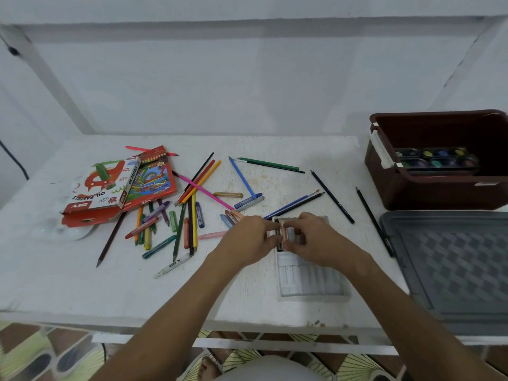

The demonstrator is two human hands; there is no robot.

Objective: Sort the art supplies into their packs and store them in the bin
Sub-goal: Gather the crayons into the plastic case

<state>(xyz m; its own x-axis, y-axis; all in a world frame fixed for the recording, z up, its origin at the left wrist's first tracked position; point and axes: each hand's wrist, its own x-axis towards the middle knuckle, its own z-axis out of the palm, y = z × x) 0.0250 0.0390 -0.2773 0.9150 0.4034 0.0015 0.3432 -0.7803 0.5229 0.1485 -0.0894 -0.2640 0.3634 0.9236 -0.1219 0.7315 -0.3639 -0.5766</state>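
A clear plastic pastel tray (310,281) lies on the white table in front of me. My left hand (247,237) and my right hand (313,237) meet over its far end. Together their fingertips pinch an orange-brown oil pastel (286,235) next to a dark pastel (278,237) lying in the tray's slots. Loose oil pastels (154,229) and coloured pencils (198,185) are scattered to the left and behind. The oil pastel box (101,188) and red pencil box (156,182) lie at the far left. The brown bin (439,188) stands at the right.
A watercolour palette (437,158) sits inside the bin. The bin's grey lid (450,265) lies flat in front of it. Two dark pencils (373,218) lie between tray and bin. A clear plastic piece (68,232) sits under the boxes. The table's front edge is close to me.
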